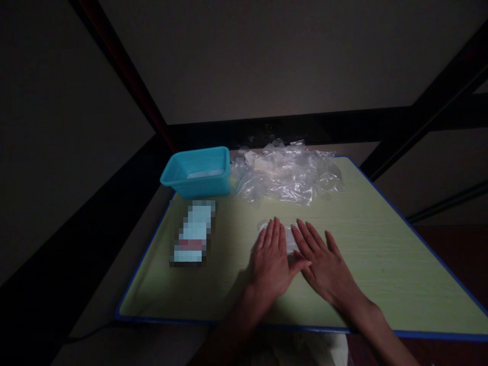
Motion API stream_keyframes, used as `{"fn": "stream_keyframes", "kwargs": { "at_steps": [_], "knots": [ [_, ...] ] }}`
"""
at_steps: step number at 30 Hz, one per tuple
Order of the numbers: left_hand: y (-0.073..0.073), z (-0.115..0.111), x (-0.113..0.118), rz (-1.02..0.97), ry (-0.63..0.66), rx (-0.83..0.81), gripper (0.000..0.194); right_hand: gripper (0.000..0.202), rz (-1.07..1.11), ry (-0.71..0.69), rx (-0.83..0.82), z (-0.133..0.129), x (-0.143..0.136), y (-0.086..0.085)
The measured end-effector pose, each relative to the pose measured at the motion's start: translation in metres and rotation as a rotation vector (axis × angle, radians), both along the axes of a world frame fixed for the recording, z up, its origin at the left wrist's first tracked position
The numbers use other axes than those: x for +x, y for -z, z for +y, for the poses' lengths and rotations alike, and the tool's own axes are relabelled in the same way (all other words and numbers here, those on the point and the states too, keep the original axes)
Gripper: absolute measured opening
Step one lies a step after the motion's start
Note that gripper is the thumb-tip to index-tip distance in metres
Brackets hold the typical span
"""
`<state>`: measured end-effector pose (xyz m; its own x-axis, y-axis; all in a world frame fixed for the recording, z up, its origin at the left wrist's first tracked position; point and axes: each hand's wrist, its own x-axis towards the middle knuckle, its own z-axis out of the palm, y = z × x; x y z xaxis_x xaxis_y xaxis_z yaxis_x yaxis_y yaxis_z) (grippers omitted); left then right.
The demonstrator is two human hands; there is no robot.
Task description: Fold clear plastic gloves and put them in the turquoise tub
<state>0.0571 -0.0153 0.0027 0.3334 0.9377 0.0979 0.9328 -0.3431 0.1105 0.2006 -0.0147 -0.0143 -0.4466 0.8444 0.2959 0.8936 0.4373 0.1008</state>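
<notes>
My left hand (271, 262) lies flat, palm down, with its fingers stretched forward and its thumb reaching toward the other hand. Beside it my right hand (322, 262) is also palm down, its fingers spread and slanting to the left. Both rest over a small clear plastic bag (290, 238) on the table, and its middle shows in the gap between them. The rest of the bag is mostly covered, so I cannot tell what is in it. Farther back lies a heap of crumpled clear plastic bags (290, 178).
A turquoise plastic basket (204, 188) stands at the table's back left, something pale inside. In front of it lies a pixelated, phone-shaped object (193, 231). The light green table (385, 274) has a blue edge. A wall (274, 61) rises behind.
</notes>
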Motion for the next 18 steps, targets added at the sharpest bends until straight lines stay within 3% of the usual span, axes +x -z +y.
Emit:
{"fn": "stream_keyframes", "kwargs": {
  "at_steps": [18],
  "knots": [
    [0.001, 0.003, -0.025, 0.038, -0.087, 0.026, 0.077, 0.049, 0.012, 0.019, -0.03, 0.0, -0.003, -0.003]
  ]
}}
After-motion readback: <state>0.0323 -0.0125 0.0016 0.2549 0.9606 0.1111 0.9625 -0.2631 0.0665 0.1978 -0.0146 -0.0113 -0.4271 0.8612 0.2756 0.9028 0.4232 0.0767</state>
